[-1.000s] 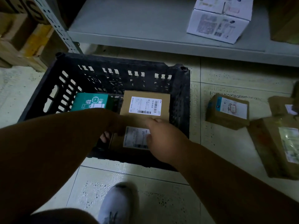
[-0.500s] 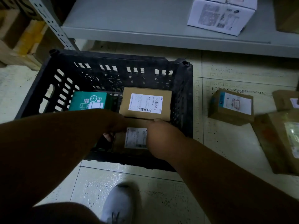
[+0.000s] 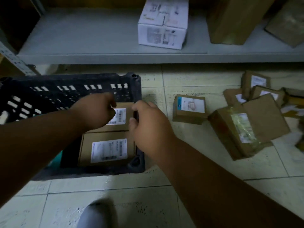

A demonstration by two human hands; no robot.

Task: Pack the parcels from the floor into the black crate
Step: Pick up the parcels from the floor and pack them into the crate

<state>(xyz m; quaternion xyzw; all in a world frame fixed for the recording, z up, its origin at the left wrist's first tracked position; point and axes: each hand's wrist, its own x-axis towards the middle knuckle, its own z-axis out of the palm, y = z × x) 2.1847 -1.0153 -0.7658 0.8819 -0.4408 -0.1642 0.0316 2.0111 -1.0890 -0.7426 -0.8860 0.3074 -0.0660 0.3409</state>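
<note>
The black crate (image 3: 69,79) stands on the tiled floor at the left. Two brown parcels with white labels lie flat inside it: a near parcel (image 3: 107,149) and a far parcel (image 3: 120,118). A sliver of a teal box (image 3: 57,159) shows beside my left forearm. My left hand (image 3: 98,111) hovers over the far parcel with fingers loosely curled, holding nothing. My right hand (image 3: 148,127) hangs over the crate's right wall, fingers relaxed and empty. On the floor to the right lie a small labelled parcel (image 3: 190,107), a larger taped parcel (image 3: 246,127) and several more parcels (image 3: 258,89) behind it.
A grey metal shelf (image 3: 98,55) runs above the crate, carrying a white carton (image 3: 162,25) and brown boxes (image 3: 233,18). My shoe (image 3: 98,214) is on the tiles just in front of the crate. Bare floor lies between the crate and the small parcel.
Both hands have let go of the near parcel, which now lies flat in the crate, and have lifted up and to the right. The view has shifted right, showing more floor parcels.
</note>
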